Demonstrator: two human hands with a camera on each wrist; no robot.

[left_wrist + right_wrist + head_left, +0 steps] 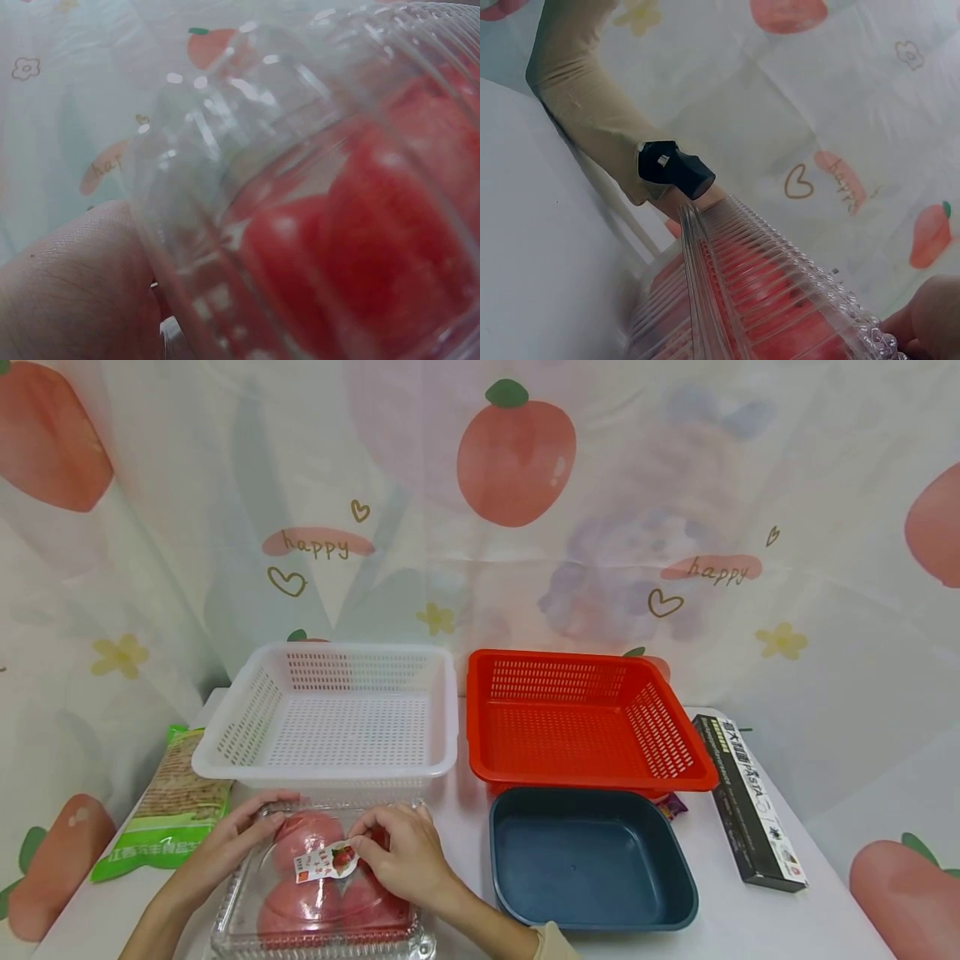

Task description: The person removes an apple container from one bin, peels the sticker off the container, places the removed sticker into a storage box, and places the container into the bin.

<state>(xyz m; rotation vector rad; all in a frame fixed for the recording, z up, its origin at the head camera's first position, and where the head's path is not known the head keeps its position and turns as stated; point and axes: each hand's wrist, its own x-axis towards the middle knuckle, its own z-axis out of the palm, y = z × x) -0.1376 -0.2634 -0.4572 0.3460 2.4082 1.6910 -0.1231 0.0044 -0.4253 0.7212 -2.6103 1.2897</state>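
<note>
A clear plastic clamshell box [247, 902] with several round red fruits [296, 906] inside lies at the front left of the table. On its lid is a white label [311, 867] with a red fruit picture. My right hand [405, 852] pinches the label's right end between thumb and forefinger. At the box's far left corner rests my left hand [232, 839], thumb on the lid and forefinger stretched along the far edge. In the left wrist view the hand [75, 285] lies against the box's ribbed side [202, 180], its fingers mostly hidden.
Behind the box stands a white basket [326, 772], with a red basket [592, 777] to its right. A dark blue tub [592, 918] sits in front of the red one. A green food packet [161, 839] lies far left, and a black pasta box [746, 810] far right.
</note>
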